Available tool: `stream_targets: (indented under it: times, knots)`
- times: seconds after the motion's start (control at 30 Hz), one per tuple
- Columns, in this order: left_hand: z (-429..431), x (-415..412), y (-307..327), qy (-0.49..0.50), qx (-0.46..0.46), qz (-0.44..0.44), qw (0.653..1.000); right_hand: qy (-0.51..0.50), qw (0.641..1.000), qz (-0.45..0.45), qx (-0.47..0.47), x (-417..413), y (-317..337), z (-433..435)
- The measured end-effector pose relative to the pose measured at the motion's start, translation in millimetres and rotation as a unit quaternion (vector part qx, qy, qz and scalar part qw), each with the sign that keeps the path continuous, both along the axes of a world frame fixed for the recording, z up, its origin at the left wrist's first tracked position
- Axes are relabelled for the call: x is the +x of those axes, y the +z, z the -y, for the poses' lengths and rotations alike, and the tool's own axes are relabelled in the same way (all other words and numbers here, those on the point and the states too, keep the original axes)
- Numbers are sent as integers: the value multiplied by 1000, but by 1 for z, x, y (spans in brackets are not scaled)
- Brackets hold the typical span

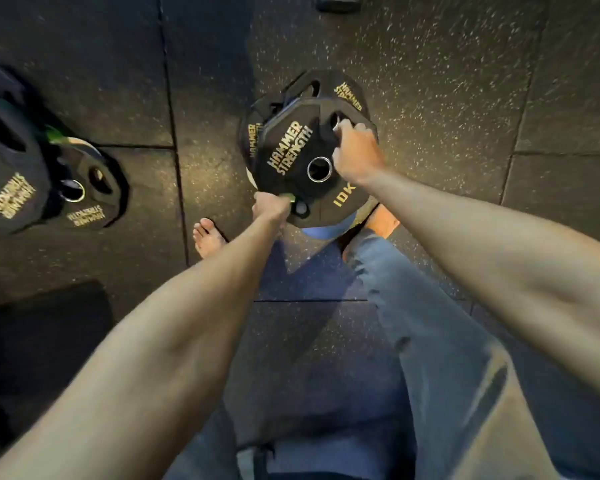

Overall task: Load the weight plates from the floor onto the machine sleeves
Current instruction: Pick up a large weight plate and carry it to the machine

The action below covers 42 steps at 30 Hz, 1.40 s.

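A black 10 kg weight plate (298, 157) with gold lettering and a steel centre hole sits on top of a stack of plates (347, 91) on the rubber floor, tilted up a little. My left hand (270, 206) grips its near-left edge at a grip slot. My right hand (357, 152) curls into the grip slot on its far-right side. A blue-edged plate (326, 232) shows under the near rim. No machine sleeve is in view.
More black plates (11, 174) and a smaller one (90, 192) lie on the floor at the left. My bare feet (208, 237) stand just behind the stack. A dark mat (42, 334) lies at lower left, a dark object (338, 1) at the top edge.
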<state>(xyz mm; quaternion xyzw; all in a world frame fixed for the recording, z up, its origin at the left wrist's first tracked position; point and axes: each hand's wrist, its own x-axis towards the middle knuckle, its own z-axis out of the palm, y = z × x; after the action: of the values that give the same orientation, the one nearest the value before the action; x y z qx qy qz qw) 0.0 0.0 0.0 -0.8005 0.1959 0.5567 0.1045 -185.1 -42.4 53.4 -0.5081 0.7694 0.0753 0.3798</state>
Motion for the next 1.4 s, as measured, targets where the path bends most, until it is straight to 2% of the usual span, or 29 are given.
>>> stream_targets:
  times: [0.17,0.23,0.3,0.43,0.7,0.77,0.87,1.0,1.13,1.27,1.4]
  knots:
    - [-25,-13,-67,186,46,0,981,-26,995,-95,-8,-32,-83,17]
    - [-28,-19,-103,262,42,11,964,-18,993,-113,-11,-43,-111,26]
    - [-34,-22,-135,340,40,58,938,-12,993,-115,-6,-51,-133,31]
    - [-47,-28,-158,362,13,125,923,-2,995,-94,-26,-63,-162,42]
    - [-53,-36,-173,426,-25,113,898,-79,995,-51,-24,-63,-184,58]
    - [-54,-36,-172,433,-31,113,894,-92,994,-61,-16,-62,-183,58]
    - [-47,-31,-160,408,-47,101,906,-99,989,-105,-28,-61,-172,53]
    - [-22,-17,-119,375,-69,99,919,-108,980,-167,-23,-65,-124,42]
    - [19,-10,-26,314,-113,77,940,-192,969,-151,-26,-76,-33,39]
    - [65,-7,104,221,-168,54,959,-298,947,-101,-61,-84,95,43]
    - [110,-8,279,157,-254,47,953,-389,912,-34,-128,-94,256,48]
